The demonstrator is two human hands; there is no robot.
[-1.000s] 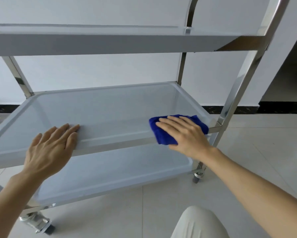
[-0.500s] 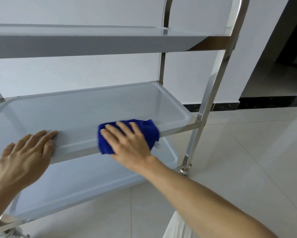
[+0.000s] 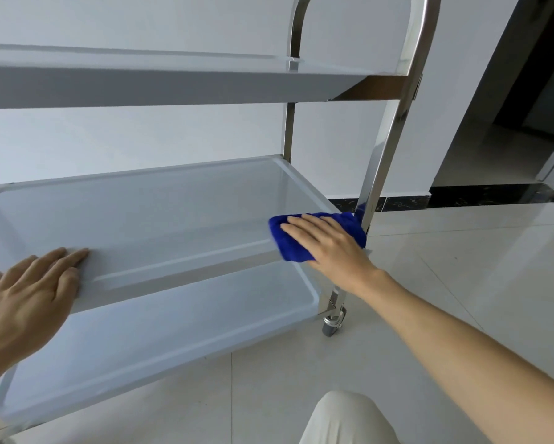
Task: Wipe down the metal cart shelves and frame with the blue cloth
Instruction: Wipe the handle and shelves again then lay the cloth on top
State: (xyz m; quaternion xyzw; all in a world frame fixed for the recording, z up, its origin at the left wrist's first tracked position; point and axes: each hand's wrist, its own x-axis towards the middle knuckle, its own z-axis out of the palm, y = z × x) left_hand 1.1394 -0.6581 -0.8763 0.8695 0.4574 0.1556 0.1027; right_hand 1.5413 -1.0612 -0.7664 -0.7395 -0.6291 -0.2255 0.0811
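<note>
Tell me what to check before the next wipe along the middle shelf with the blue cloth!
1. Blue cloth under the right hand, fingers flat on it: ok.
2. Cloth on the middle shelf front edge, at the right post: ok.
3. Left hand resting flat on that edge, steadying the cart: ok.
4. Shelf bare along the wiping path: ok.
5. Caster locked: cannot tell.
6. Shelf already clean: cannot tell.
</note>
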